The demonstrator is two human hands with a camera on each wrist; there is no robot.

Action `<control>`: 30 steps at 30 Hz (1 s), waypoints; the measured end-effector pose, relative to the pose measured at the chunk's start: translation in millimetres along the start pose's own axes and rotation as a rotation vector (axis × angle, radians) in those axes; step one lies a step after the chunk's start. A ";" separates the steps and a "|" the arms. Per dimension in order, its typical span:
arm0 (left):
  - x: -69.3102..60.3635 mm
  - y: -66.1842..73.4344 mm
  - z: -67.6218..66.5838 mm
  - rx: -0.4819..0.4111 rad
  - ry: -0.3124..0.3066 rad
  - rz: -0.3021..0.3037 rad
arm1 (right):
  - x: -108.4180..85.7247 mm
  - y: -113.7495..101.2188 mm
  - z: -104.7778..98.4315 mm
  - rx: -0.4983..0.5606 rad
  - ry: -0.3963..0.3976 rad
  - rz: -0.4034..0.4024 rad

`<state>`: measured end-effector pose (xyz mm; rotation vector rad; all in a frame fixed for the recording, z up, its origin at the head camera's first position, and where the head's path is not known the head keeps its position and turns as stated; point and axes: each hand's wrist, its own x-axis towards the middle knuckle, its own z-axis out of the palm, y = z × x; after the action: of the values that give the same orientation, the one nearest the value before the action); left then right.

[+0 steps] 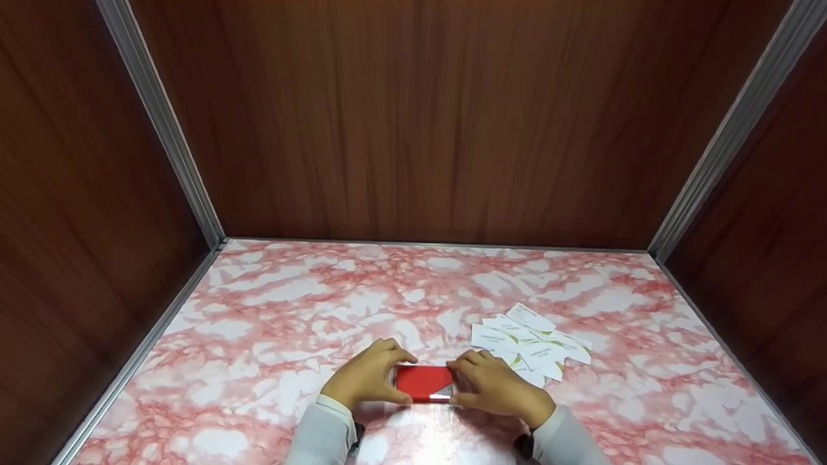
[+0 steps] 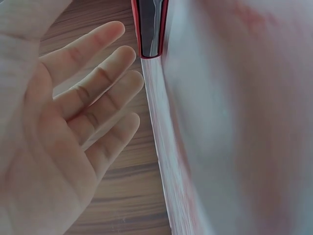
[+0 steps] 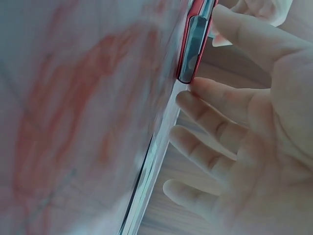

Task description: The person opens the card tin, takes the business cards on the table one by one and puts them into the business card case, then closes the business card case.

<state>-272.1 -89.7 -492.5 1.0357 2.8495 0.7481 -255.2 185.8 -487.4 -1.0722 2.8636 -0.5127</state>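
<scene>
A flat red card case [image 1: 423, 382] with a silvery corner lies on the table between both hands. My left hand [image 1: 371, 372] is spread around its left end, thumb by the near corner. In the left wrist view the fingers of this hand [image 2: 73, 117] look loosely straight, and a small gap parts them from the case [image 2: 150, 29]. At the other end, my right hand [image 1: 494, 384] pinches the case between thumb and index finger. The right wrist view shows that thumb and index fingertip against the case's edges [image 3: 194, 46], the other fingers [image 3: 200, 152] loosely extended.
Several white cards [image 1: 530, 342] with green curves lie overlapped in a loose pile, just beyond my right hand. The red-and-white marbled table [image 1: 291, 303] is enclosed by brown wood-grain panels [image 1: 413, 129] at the back and both sides, with metal strips at the corners.
</scene>
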 end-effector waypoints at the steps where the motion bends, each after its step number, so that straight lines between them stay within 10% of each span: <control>1: 0.4 0.3 0.3 0.001 -0.003 0.000 | -0.1 -0.9 -0.2 -0.006 0.000 0.003; 30: 3.0 2.4 4.7 0.014 -0.016 0.044 | 5.2 -6.2 1.7 -0.046 -0.013 0.027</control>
<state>-272.1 -84.2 -495.2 1.1042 2.8318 0.7204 -255.0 177.6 -486.6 -1.0375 2.8882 -0.4389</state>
